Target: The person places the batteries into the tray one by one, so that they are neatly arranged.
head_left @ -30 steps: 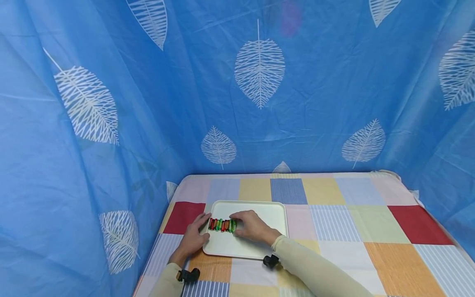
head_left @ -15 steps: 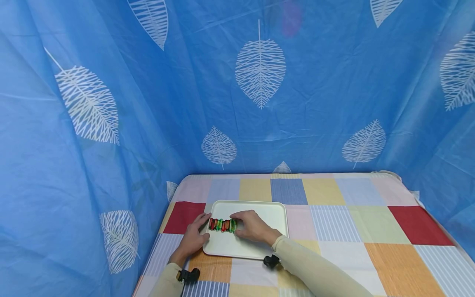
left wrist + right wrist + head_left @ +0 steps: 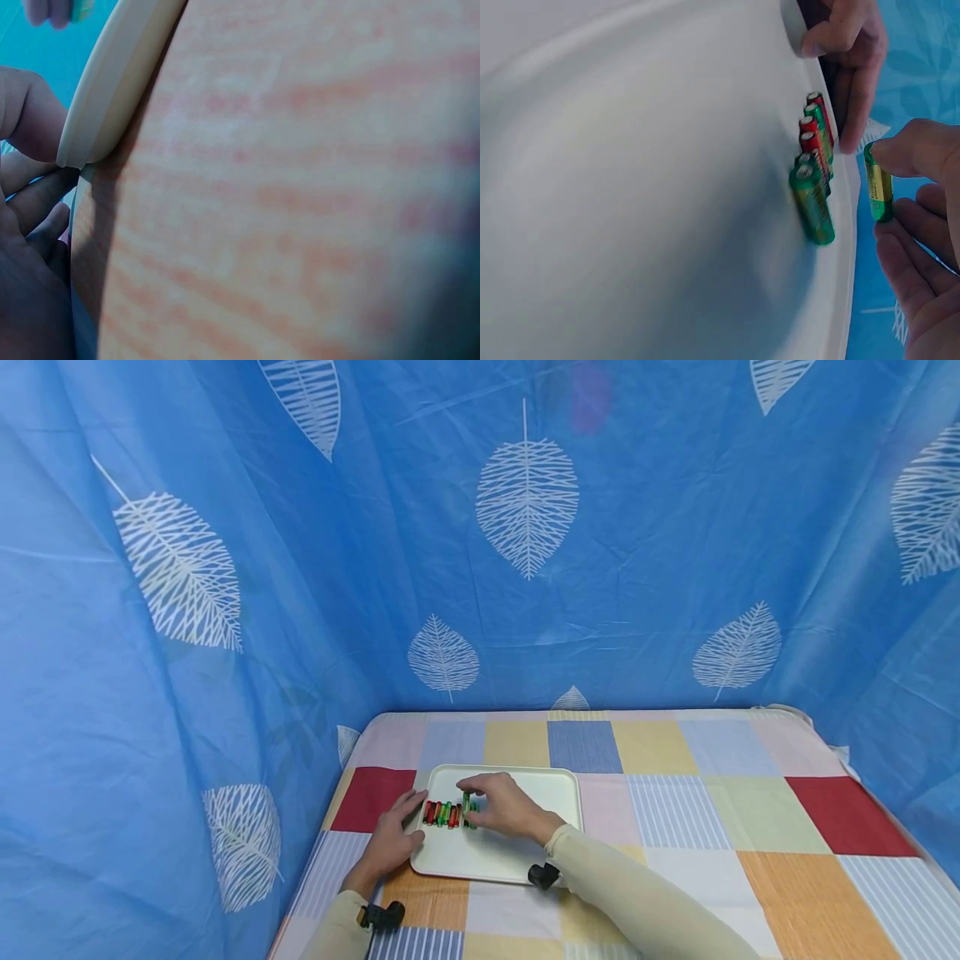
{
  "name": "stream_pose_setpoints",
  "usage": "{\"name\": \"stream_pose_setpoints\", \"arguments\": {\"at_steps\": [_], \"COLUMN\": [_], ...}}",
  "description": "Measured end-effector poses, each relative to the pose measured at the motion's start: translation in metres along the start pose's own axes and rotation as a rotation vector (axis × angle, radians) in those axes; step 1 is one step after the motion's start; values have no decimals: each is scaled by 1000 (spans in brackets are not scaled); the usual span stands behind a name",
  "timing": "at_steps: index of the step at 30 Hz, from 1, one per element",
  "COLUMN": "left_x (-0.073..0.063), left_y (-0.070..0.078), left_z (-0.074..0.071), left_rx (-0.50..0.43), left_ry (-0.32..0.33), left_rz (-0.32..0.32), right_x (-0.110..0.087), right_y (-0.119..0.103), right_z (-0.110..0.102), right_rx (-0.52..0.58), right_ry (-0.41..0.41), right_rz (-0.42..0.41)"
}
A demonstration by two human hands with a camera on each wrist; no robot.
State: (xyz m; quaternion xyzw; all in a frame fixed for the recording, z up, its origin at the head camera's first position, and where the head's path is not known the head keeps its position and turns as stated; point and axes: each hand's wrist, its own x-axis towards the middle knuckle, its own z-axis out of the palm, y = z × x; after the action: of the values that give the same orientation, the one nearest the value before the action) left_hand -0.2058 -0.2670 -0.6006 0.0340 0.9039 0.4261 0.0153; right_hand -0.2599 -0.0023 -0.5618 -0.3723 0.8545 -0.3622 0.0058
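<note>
My right hand pinches a green-and-yellow battery end to end, thumb at one end and fingertips at the other. In the head view that battery stands over the right end of a row of batteries on the white tray. Red and green batteries lie side by side in the row, a green one nearest the right wrist camera. My left hand holds the tray's left edge, its thumb bent at the rim and its other fingers along the outer side.
A patchwork cloth of coloured squares covers the table under the tray. Blue curtains with white leaf prints hang behind and to the left. A small black wrist camera on the right sleeve overlaps the tray's near edge.
My right hand has lifted a green battery from the row's right end and risen slightly, tilting it upright. The left hand and tray have stayed in place.
</note>
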Motion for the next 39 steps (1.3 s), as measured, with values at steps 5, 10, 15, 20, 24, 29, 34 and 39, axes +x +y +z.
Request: {"name": "stream_pose_setpoints", "arguments": {"at_steps": [5, 10, 15, 20, 24, 29, 34, 39], "left_x": [0, 0, -2, -2, -2, -2, -1, 0], "left_y": [0, 1, 1, 0, 0, 0, -1, -1], "left_z": [0, 0, 0, -1, -1, -1, -1, -1], "left_rx": [-10, 8, 8, 12, 14, 3, -9, -10], "left_ry": [-1, 6, 6, 8, 14, 16, 12, 13], "left_rz": [-6, -1, 5, 36, 38, 44, 52, 58], "right_x": [11, 21, 26, 29, 32, 35, 37, 39], "right_y": [-8, -12, -13, -11, -12, -13, -15, -17], "right_z": [7, 20, 34, 45, 51, 54, 55, 57], "right_rx": [7, 21, 41, 25, 34, 13, -24, -47], "right_ry": [-10, -4, 10, 28, 26, 18, 28, 25], "right_rz": [-27, -35, -23, -28, -47, -51, -49, -42]}}
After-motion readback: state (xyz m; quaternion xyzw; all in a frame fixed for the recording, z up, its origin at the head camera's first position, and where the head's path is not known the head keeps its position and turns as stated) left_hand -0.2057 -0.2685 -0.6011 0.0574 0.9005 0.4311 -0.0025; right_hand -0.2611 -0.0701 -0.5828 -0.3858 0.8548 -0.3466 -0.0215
